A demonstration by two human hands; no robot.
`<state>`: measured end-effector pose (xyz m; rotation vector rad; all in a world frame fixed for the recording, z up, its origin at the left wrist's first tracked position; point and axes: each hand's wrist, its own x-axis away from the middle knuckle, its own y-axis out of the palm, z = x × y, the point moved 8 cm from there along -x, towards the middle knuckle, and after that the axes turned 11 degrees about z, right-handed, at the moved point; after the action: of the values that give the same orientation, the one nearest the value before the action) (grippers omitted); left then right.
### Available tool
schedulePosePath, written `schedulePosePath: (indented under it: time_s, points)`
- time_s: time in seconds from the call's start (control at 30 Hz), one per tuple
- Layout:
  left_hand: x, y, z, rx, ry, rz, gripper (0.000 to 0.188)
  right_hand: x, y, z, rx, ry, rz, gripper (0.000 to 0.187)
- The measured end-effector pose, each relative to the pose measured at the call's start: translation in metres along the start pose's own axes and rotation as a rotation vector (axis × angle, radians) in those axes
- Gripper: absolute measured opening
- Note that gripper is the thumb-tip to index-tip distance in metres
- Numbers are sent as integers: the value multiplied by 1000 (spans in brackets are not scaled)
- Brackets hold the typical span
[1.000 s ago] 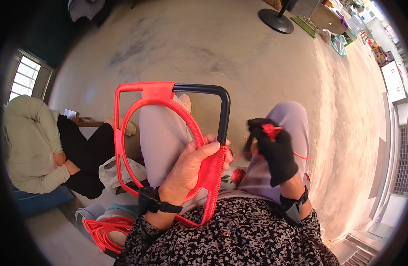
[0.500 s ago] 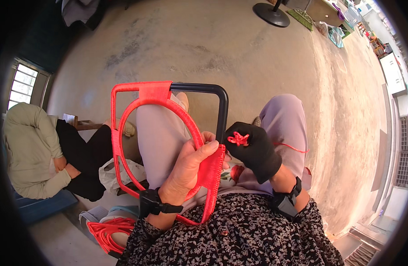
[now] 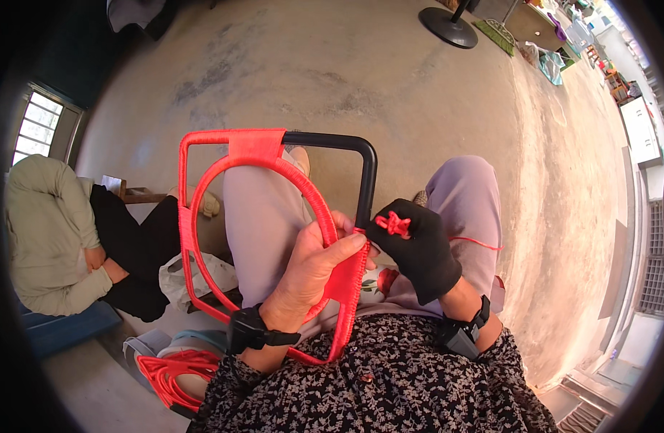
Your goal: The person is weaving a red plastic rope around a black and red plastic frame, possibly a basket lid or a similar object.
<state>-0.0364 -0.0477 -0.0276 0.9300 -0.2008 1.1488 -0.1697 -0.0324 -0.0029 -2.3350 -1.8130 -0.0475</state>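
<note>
A square black metal frame (image 3: 366,173), mostly wrapped in red cord, stands on my lap with a red-wrapped ring (image 3: 274,167) inside it. My left hand (image 3: 314,267) grips the frame's right side where the red wrapping ends. My right hand (image 3: 415,245), in a black glove, is closed on the red cord (image 3: 476,242) beside the frame's bare black bar, right next to my left thumb. A strand of the cord trails off to the right across my thigh.
A coil of red cord (image 3: 169,372) lies in a basket at my lower left. Another person (image 3: 54,238) sits at the left on a blue seat. A white plastic bag (image 3: 187,278) lies near my legs. A fan base (image 3: 451,25) stands far off on the concrete floor.
My right hand has come down and leftward from beside my knee to the frame's right bar, bringing the red cord with it. My left hand has kept its grip.
</note>
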Motion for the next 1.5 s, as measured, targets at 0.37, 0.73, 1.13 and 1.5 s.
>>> schedulePosePath:
  time_s: [0.37, 0.73, 1.13, 1.5]
  points:
    - [-2, -1, -1, 76, -4, -4, 18, 15, -18, 3, 11, 249, 113, 25]
    - [-12, -12, -12, 47, 22, 64, 14, 9, -3, -23, 302, -234, 1, 20]
    - [-1, -8, -7, 0, -10, 2, 16, 27, -14, 31, 47, 449, -154, 19]
    - [-13, -10, -9, -88, 31, 72, 8, 25, 8, 0, -1025, 487, 46, 26]
